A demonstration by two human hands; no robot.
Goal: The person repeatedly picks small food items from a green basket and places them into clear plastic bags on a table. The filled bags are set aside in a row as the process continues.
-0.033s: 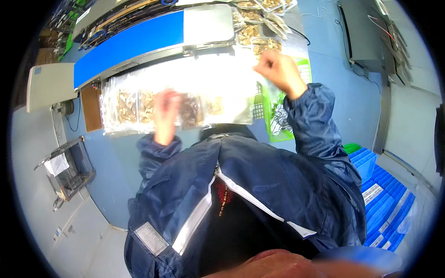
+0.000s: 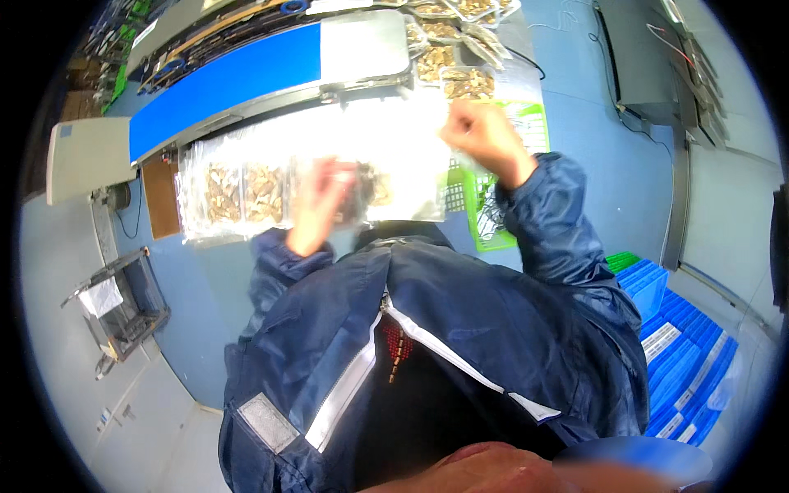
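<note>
The clear packet strip (image 2: pixel 271 189) is being held flat above the table, pinched by the left hand (image 2: pixel 325 201) at its middle. The right hand (image 2: pixel 477 131), fingers curled shut on the strip's right end, is being kept unmoved since the earlier frame.

Glossy clear plastic bags (image 2: pixel 246 193); smooth matt blue belt (image 2: pixel 222 82); dull metal plate (image 2: pixel 366 45); green plastic basket (image 2: pixel 485 205); slightly shiny cloth sleeve (image 2: pixel 559 222).
</note>
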